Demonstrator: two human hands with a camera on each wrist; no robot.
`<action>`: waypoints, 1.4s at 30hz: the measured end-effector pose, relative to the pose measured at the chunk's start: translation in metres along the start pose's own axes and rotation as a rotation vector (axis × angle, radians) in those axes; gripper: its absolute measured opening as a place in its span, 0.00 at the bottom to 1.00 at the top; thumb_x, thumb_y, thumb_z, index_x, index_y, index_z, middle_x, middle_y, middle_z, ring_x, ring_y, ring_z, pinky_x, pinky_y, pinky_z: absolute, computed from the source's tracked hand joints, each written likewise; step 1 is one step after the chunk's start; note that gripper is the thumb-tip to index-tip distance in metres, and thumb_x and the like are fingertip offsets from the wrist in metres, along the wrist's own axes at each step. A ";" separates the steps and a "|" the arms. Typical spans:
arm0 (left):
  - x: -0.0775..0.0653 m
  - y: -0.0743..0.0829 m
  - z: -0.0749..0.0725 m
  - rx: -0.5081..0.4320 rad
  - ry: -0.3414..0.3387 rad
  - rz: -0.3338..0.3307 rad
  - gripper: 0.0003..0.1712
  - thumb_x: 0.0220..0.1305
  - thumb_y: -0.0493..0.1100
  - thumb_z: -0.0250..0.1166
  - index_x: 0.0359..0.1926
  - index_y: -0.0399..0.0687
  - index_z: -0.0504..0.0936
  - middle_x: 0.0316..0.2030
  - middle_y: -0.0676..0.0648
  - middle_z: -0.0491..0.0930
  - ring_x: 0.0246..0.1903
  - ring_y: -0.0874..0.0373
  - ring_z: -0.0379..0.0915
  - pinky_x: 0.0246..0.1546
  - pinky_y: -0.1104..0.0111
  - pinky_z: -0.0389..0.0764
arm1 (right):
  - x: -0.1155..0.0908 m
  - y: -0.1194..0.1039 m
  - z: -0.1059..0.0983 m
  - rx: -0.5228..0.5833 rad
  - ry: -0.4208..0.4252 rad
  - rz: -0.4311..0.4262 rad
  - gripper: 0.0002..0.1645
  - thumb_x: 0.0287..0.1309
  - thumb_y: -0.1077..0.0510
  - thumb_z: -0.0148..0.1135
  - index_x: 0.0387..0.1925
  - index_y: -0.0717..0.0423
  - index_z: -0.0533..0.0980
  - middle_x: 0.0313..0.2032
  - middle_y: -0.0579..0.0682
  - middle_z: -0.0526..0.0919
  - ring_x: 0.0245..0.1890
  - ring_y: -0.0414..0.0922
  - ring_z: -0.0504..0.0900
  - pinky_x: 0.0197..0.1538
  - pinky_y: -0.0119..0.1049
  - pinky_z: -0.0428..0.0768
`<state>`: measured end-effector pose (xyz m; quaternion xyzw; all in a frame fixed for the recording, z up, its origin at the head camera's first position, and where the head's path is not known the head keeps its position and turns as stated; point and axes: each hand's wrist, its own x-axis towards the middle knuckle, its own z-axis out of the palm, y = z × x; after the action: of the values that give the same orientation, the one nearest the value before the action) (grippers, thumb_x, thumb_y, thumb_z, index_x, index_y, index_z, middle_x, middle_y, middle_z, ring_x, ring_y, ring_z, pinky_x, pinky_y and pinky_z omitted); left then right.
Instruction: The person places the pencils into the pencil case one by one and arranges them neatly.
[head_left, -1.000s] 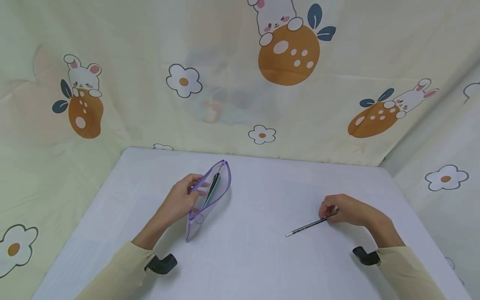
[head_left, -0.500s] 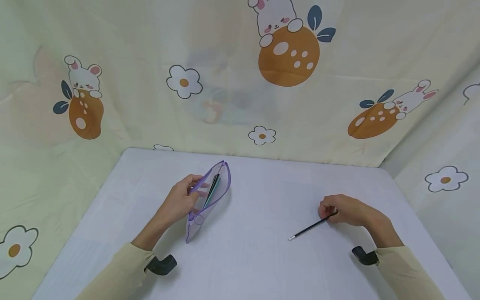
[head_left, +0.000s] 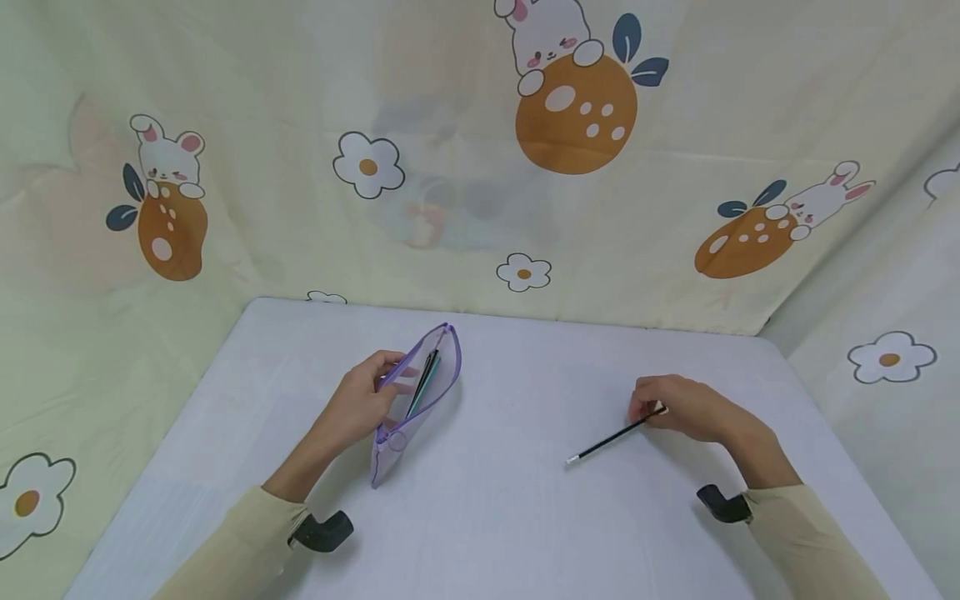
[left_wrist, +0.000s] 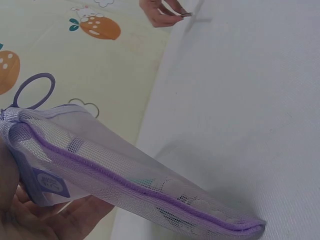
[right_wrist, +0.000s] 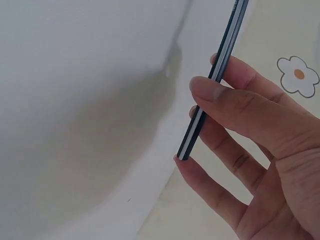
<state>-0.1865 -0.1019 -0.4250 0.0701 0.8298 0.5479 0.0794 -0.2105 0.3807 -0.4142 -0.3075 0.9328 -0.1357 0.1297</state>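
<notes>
My left hand [head_left: 365, 398] grips one side of a see-through mesh pencil case [head_left: 388, 457] with a purple zip edge. The case's mouth gapes, and a dark pen and a teal one [head_left: 425, 385] lie inside. In the left wrist view, the mesh wall [left_wrist: 110, 165] and a purple ring [left_wrist: 34, 90] at one end show close up. Over the table's right half, my right hand [head_left: 686, 408] pinches a dark striped pencil [head_left: 611, 438] whose white-tipped end points left and down. In the right wrist view, thumb and fingers hold the pencil [right_wrist: 229, 47] near its other end.
Both hands are over a white table [head_left: 495, 517]. Behind it hangs a cream curtain [head_left: 285, 208] printed with rabbits and flowers. A black wrist mount [head_left: 324, 532] sticks out at the left sleeve, another [head_left: 723, 503] at the right.
My right hand has lifted slightly and shifted left with the pencil, after the pencil turned a little in its fingers. The left hand and the pencil case have stayed in place.
</notes>
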 end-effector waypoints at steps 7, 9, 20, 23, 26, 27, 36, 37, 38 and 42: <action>0.001 0.000 0.001 0.003 -0.004 -0.002 0.24 0.73 0.35 0.53 0.68 0.43 0.69 0.60 0.43 0.79 0.57 0.43 0.80 0.34 0.60 0.88 | 0.015 -0.015 -0.011 -0.036 0.048 0.004 0.17 0.53 0.67 0.74 0.35 0.40 0.84 0.35 0.32 0.79 0.39 0.35 0.79 0.45 0.44 0.83; 0.001 0.000 0.001 0.005 -0.004 -0.004 0.24 0.73 0.35 0.53 0.68 0.43 0.69 0.60 0.44 0.79 0.57 0.43 0.80 0.34 0.60 0.88 | 0.022 -0.021 -0.015 -0.037 0.066 0.005 0.16 0.54 0.66 0.74 0.35 0.39 0.83 0.35 0.32 0.79 0.39 0.35 0.79 0.46 0.43 0.83; 0.001 0.002 0.003 0.007 -0.008 -0.007 0.24 0.74 0.35 0.53 0.68 0.43 0.69 0.60 0.44 0.79 0.57 0.44 0.80 0.34 0.60 0.88 | 0.065 -0.065 -0.038 -0.063 0.176 -0.020 0.14 0.54 0.62 0.76 0.37 0.39 0.84 0.38 0.34 0.80 0.41 0.40 0.80 0.47 0.40 0.83; 0.001 0.002 0.003 0.005 -0.009 -0.005 0.24 0.73 0.35 0.53 0.68 0.43 0.69 0.60 0.43 0.79 0.57 0.44 0.80 0.34 0.60 0.88 | 0.077 -0.079 -0.043 -0.093 0.215 -0.041 0.14 0.53 0.61 0.77 0.37 0.39 0.84 0.39 0.34 0.80 0.42 0.40 0.80 0.47 0.39 0.83; 0.000 0.001 0.004 0.006 -0.006 -0.004 0.24 0.73 0.35 0.53 0.68 0.43 0.69 0.60 0.44 0.79 0.57 0.44 0.80 0.34 0.60 0.88 | 0.089 -0.093 -0.048 -0.130 0.262 -0.078 0.13 0.53 0.61 0.77 0.37 0.40 0.84 0.39 0.35 0.80 0.42 0.40 0.80 0.43 0.39 0.82; 0.000 0.001 0.004 0.007 -0.006 -0.004 0.23 0.73 0.35 0.53 0.68 0.44 0.69 0.60 0.44 0.79 0.57 0.44 0.80 0.34 0.60 0.88 | 0.093 -0.098 -0.049 -0.140 0.277 -0.093 0.13 0.54 0.61 0.76 0.37 0.40 0.84 0.39 0.35 0.80 0.42 0.40 0.80 0.42 0.38 0.81; 0.000 0.002 0.006 0.010 -0.004 -0.009 0.24 0.73 0.34 0.53 0.67 0.44 0.69 0.60 0.43 0.79 0.57 0.43 0.80 0.33 0.59 0.88 | 0.130 -0.137 -0.056 -0.236 0.333 -0.209 0.10 0.55 0.59 0.76 0.37 0.41 0.84 0.38 0.37 0.79 0.40 0.39 0.78 0.36 0.34 0.79; 0.000 0.003 0.006 0.009 -0.005 -0.009 0.24 0.73 0.34 0.53 0.68 0.44 0.69 0.60 0.43 0.79 0.57 0.43 0.79 0.33 0.59 0.88 | 0.134 -0.140 -0.055 -0.244 0.333 -0.223 0.10 0.55 0.59 0.76 0.36 0.41 0.84 0.38 0.38 0.79 0.40 0.39 0.78 0.36 0.34 0.79; 0.000 0.003 0.006 0.007 -0.007 -0.009 0.24 0.73 0.34 0.53 0.68 0.43 0.69 0.60 0.43 0.79 0.57 0.43 0.79 0.33 0.59 0.88 | 0.138 -0.144 -0.055 -0.254 0.332 -0.237 0.10 0.54 0.59 0.76 0.36 0.41 0.84 0.38 0.38 0.79 0.40 0.39 0.78 0.35 0.34 0.79; 0.001 0.003 0.006 -0.007 -0.015 -0.008 0.24 0.72 0.34 0.53 0.67 0.42 0.69 0.60 0.42 0.79 0.57 0.42 0.79 0.32 0.59 0.88 | 0.150 -0.154 -0.052 -0.280 0.323 -0.276 0.10 0.55 0.59 0.76 0.36 0.40 0.84 0.38 0.38 0.79 0.40 0.39 0.77 0.33 0.33 0.78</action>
<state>-0.1863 -0.0950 -0.4247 0.0704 0.8275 0.5500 0.0881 -0.2613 0.1791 -0.3389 -0.4215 0.9002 -0.0688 -0.0849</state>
